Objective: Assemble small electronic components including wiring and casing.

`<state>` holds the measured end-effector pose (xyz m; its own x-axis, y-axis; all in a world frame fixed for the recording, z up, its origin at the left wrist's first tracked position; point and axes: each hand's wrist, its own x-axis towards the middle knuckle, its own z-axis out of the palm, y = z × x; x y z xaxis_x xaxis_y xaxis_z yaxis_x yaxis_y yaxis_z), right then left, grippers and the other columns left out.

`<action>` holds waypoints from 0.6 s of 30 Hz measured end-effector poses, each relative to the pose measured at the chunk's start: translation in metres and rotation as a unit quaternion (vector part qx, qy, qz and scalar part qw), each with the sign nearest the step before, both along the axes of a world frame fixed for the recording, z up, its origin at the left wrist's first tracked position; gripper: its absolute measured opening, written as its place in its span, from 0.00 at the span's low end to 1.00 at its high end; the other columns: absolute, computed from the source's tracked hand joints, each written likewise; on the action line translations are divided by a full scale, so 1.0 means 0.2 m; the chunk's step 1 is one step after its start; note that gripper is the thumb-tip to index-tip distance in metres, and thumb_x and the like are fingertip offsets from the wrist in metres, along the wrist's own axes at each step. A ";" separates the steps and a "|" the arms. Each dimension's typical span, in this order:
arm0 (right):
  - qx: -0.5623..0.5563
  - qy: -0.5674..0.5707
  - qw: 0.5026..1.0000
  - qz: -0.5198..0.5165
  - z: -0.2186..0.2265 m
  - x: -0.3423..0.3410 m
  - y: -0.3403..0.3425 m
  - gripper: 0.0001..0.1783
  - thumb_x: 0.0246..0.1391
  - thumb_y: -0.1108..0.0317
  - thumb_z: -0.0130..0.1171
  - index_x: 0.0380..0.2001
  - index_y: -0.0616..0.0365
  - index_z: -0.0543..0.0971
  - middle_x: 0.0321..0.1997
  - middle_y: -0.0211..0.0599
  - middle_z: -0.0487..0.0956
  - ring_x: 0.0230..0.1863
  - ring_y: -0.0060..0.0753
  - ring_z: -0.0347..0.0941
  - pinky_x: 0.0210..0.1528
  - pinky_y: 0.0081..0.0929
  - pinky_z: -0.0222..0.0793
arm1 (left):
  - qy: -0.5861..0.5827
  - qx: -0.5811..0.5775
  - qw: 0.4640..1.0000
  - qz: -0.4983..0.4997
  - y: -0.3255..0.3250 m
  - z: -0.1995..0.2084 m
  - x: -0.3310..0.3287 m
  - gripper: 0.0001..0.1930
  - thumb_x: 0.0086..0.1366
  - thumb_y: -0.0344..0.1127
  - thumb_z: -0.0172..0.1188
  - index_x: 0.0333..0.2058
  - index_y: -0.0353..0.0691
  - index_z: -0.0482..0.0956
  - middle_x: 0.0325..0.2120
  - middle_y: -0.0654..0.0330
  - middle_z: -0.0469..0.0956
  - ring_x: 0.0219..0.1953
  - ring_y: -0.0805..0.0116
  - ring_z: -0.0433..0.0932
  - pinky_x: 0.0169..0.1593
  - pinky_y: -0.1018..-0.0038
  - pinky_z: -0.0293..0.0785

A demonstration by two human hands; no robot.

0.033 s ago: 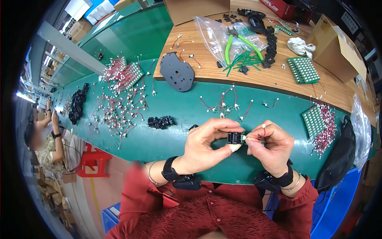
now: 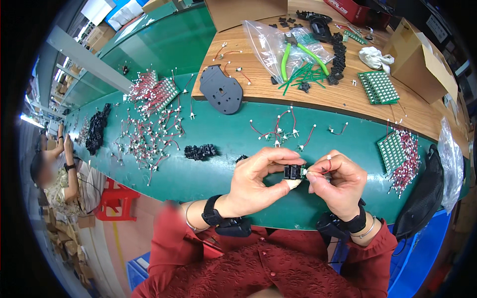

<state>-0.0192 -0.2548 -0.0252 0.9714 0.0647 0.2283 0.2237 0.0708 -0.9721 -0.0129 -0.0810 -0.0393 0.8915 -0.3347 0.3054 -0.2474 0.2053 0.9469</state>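
Observation:
Between thumb and fingers of my left hand (image 2: 261, 180) is a small black plastic block (image 2: 292, 172), held above the green bench top. A pale cover wraps the thumb tip. My right hand (image 2: 339, 183) pinches a red-and-black wire lead (image 2: 325, 171) right at the block's right side, where a small white connector (image 2: 304, 172) meets it. Whether the connector is seated in the block, I cannot tell. Beyond my hands lie several loose wire leads (image 2: 278, 133). Left of them, a row of joined black blocks (image 2: 200, 152) rests on the bench.
A heap of wire leads (image 2: 149, 134) spreads at the left, near a dark plastic plate (image 2: 221, 89). Green-handled cutters (image 2: 285, 62) lie on the wooden board (image 2: 268, 89). Green circuit boards (image 2: 377, 88) and a black mesh pouch (image 2: 422, 193) are at right. A co-worker (image 2: 64, 174) sits far left.

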 end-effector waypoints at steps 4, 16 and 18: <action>-0.018 -0.019 1.000 0.006 0.01 0.00 0.00 0.07 0.35 0.81 0.62 0.22 0.64 0.76 0.22 0.32 0.75 0.21 0.16 0.69 0.21 0.12 0.62 | -0.002 0.004 1.000 -0.005 0.00 0.00 0.00 0.23 0.49 0.18 0.59 0.45 0.30 0.64 0.40 0.52 0.70 0.46 0.58 0.72 0.48 0.63 0.70; -0.019 0.054 0.998 0.017 -0.02 0.02 0.02 0.05 0.37 0.79 0.61 0.21 0.63 0.74 0.21 0.31 0.74 0.21 0.17 0.71 0.22 0.13 0.65 | -0.075 0.116 0.987 0.078 -0.01 -0.01 0.02 0.18 0.45 0.20 0.60 0.39 0.31 0.71 0.35 0.54 0.75 0.39 0.64 0.76 0.43 0.72 0.73; 0.026 0.113 0.993 0.039 0.00 0.01 0.02 0.05 0.37 0.79 0.61 0.21 0.63 0.74 0.21 0.31 0.73 0.22 0.18 0.71 0.23 0.14 0.66 | -0.072 0.111 0.986 0.101 -0.01 0.00 0.01 0.18 0.43 0.21 0.59 0.37 0.33 0.73 0.33 0.56 0.77 0.36 0.66 0.78 0.41 0.75 0.73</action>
<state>-0.0170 -0.2510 -0.0261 0.9907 0.1360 0.0110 -0.0069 0.1307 -0.9914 -0.0100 -0.0823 -0.0384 0.8994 -0.2282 0.3729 -0.3972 -0.0698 0.9151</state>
